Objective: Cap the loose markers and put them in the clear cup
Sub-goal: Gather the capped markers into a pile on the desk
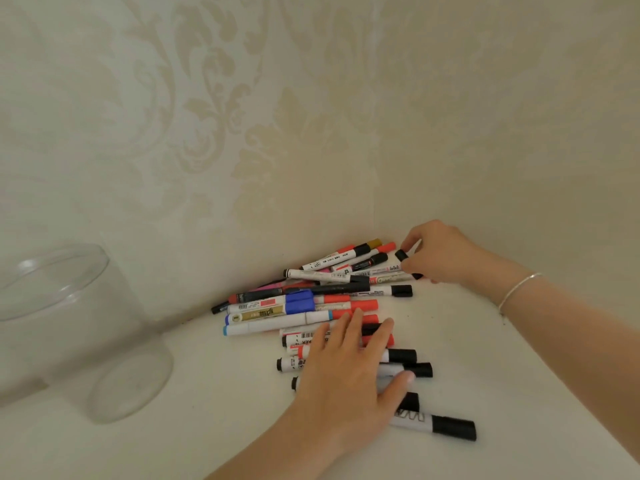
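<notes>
While the markers (311, 306) are lying in a loose pile in the back corner of the white counter (519, 375), where the two papered walls (242, 116) are meeting, the left hand (349, 372) is resting flat on the nearer ones with its fingers straight and spread, grasping nothing. Under its palm and fingers several white-barrelled markers with black or red caps are lying roughly side by side, their capped ends sticking out past the fingertips. One more black-capped marker (436, 424) is lying just nearer than the thumb, apart from the pile's thicker part. The right hand (440, 254) is reaching to the far end of the pile, close to the wall, and is pinching a small black cap (401, 255) between thumb and fingertips, its other fingers curling down against the markers beneath; whether that cap is loose or seated on a barrel cannot be told. A thin silver bracelet (519, 289) is sitting on the right wrist. In the middle of the pile a marker with a blue cap (299, 301) is lying beside red-capped ones, and a gold-ended marker (374, 243) is lying against the wall. The clear cup (79, 334) is standing well apart from the pile, towards the counter's left edge, with nothing showing inside it.
</notes>
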{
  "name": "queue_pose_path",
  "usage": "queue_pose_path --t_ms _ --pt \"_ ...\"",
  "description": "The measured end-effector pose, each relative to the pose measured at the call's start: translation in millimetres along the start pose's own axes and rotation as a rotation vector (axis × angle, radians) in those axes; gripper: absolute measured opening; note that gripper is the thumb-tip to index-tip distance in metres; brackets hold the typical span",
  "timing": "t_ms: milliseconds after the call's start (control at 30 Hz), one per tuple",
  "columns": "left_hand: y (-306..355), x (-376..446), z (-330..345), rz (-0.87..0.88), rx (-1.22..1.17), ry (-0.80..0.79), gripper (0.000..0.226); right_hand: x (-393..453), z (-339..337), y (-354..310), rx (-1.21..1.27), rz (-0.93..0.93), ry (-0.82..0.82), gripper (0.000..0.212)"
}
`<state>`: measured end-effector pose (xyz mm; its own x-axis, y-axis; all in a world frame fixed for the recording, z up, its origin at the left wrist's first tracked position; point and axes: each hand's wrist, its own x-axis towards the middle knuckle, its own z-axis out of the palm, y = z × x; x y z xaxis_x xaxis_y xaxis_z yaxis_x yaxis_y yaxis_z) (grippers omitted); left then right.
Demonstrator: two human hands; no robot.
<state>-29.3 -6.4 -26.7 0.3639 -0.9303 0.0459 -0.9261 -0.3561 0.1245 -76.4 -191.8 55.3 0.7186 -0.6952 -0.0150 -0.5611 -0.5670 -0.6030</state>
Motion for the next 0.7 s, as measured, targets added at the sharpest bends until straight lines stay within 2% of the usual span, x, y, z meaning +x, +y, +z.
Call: queue_pose_path --t_ms 167,267,433,567,700 --pt "-4.0 18.4 2.3 -0.014 0.051 0.080 0.089 4.8 11.4 -9.4 -0.023 -0.049 -0.018 0.023" --pt "-10.0 27.9 4.9 -0.045 0.101 0.150 0.084 7.6 13.7 -12.5 -0.031 -0.066 -0.023 0.025" --pt "-10.6 33.6 7.9 -0.002 0.110 0.293 0.084 13.8 19.1 -12.8 -0.051 -0.084 0.007 0.026" --pt "7.1 23.6 0.4 0.019 0.068 0.212 0.084 19.6 30.5 -13.4 -0.009 -0.074 0.043 0.033" --pt "27.1 10.6 5.9 0.046 0.053 0.107 0.082 25.1 33.4 -16.7 0.017 -0.074 0.064 0.025"
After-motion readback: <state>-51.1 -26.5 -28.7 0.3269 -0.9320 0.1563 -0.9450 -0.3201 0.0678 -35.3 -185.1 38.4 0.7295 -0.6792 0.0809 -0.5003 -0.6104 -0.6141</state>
